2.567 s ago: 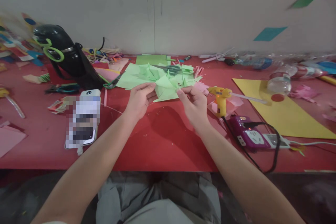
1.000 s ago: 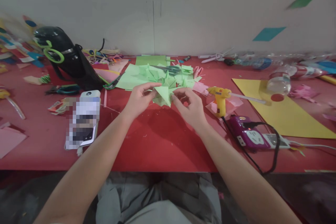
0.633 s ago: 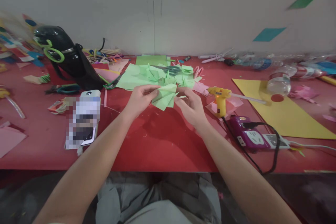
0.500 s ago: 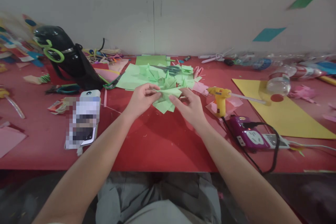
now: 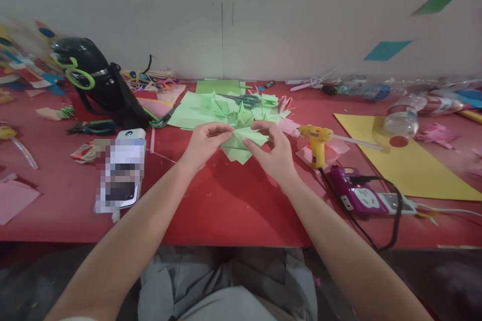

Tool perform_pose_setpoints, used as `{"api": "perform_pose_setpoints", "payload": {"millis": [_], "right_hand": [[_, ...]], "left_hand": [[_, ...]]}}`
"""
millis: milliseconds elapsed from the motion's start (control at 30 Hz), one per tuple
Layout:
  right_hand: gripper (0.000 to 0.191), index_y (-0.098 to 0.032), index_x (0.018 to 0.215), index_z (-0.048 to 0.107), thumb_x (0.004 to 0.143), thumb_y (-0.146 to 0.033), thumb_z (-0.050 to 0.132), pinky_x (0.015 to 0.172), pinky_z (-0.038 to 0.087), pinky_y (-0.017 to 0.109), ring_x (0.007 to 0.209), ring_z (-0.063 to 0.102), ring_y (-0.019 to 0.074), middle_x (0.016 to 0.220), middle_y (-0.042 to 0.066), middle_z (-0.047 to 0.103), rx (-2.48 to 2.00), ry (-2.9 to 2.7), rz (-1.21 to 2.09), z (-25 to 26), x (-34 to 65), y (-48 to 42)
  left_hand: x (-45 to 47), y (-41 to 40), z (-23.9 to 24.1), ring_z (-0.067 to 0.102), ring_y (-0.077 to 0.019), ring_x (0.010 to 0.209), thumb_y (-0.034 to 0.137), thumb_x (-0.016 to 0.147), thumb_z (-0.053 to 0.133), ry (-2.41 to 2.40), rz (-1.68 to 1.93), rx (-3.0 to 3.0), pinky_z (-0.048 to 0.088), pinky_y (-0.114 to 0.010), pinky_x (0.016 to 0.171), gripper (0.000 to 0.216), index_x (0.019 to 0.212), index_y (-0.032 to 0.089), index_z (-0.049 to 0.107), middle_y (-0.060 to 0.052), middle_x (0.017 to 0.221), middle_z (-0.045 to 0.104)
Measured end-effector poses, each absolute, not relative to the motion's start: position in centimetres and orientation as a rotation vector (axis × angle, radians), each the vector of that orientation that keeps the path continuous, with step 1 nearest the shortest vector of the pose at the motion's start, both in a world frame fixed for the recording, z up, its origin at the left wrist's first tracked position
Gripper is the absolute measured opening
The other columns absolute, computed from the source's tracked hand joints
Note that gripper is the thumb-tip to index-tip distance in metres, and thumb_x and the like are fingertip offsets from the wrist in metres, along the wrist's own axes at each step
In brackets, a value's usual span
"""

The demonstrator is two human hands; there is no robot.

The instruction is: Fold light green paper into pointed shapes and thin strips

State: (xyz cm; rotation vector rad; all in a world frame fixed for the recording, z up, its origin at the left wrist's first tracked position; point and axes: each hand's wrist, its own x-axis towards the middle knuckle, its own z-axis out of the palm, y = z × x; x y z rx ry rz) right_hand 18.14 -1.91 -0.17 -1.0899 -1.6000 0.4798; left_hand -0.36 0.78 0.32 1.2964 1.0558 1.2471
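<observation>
A folded piece of light green paper [image 5: 241,144] is held up above the red table by both hands. My left hand [image 5: 208,141] pinches its left edge between thumb and fingers. On the right side, my right hand [image 5: 274,153] grips it, thumb on the near face and fingers behind. Just beyond lie several folded green paper pieces [image 5: 220,105] on flat green sheets [image 5: 184,113]. Dark-handled scissors [image 5: 246,101] rest on top of these.
A yellow glue gun [image 5: 317,143] stands right of my hands, near a purple power socket [image 5: 357,193] with a looping black cord. Yellow card [image 5: 410,170] and plastic bottles [image 5: 401,123] lie farther right. A phone [image 5: 122,173] and a black bottle holder [image 5: 109,85] are on the left.
The folded green paper has tilted, so more of its near face shows. My right fingers have shifted slightly along its edge; both hands still hold it.
</observation>
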Motion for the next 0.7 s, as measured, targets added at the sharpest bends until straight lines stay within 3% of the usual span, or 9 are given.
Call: {"api": "perform_pose_setpoints", "payload": {"millis": [233, 700], "right_hand": [[0.009, -0.027, 0.091, 0.074, 0.088, -0.028, 0.065, 0.085, 0.054, 0.039, 0.092, 0.068, 0.0203, 0.097, 0.004, 0.073, -1.002, -1.662, 0.461, -0.12, 18.11, -1.95], [0.023, -0.032, 0.104, 0.073, 0.089, -0.020, 0.061, 0.089, 0.050, 0.045, 0.099, 0.062, 0.0227, 0.109, 0.005, 0.070, -0.897, -1.903, 0.199, -0.59, 18.42, -1.55]], "left_hand": [[-0.12, 0.59, 0.43, 0.061, -0.0129, 0.073, 0.035, 0.071, 0.079, 1.033, 1.185, 1.277, 0.048, -0.026, 0.071, 0.023, 0.086, 0.018, 0.076, -0.003, 0.083, 0.071], [0.59, 0.49, 0.58, 0.060, -0.0133, 0.066, 0.032, 0.067, 0.078, 1.065, 1.227, 1.093, 0.050, -0.028, 0.065, 0.017, 0.073, 0.016, 0.074, -0.002, 0.070, 0.068]]}}
